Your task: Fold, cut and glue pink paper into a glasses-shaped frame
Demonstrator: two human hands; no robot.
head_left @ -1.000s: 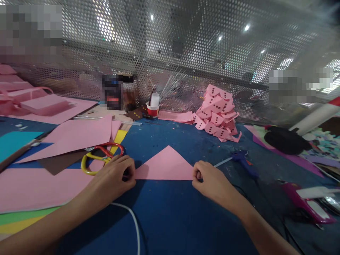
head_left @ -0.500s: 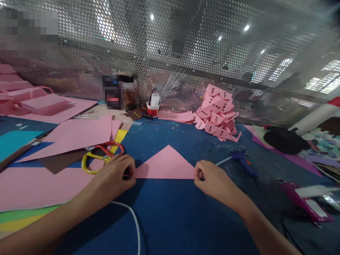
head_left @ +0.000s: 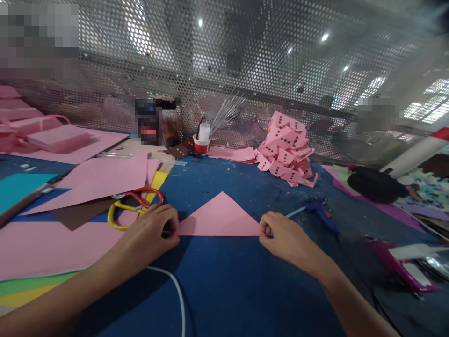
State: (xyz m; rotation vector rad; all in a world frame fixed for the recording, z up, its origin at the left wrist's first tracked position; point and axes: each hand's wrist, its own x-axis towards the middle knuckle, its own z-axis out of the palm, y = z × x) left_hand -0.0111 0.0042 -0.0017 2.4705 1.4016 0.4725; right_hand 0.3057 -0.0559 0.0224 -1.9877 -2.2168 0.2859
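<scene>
Two hands at a blue table, one folded piece between them. Far left: stacked pink sheets, cut off by the frame edge, and a teal sheet, only partly in view. Nearer, loose pink paper overlaps a brown piece, and a big pink sheet lies over green and yellow ones whose edges alone show. Scissors with red and yellow handles lie on the paper, blades hidden under it, just beside the left hand. Left hand fingers are curled tight, pinching the left corner of the pink triangle; fingertips are mostly hidden behind the knuckles. A white cable runs out from under the left wrist to the bottom edge. The pink triangle lies flat on the table at centre, long edge toward the person, tip pointing away. The right hand is closed in a narrow pinch on the right corner, thumb tucked, contact point hard to see. Behind, by the mesh wall: a jar beside a blurred-out item, a red and white cup holding thin wires, and a heap of pink cut pieces with dark dots. Right of the right hand lies a blue glue gun; further right a black lump, can't tell what it is, and a magenta tool, partly cut off.
</scene>
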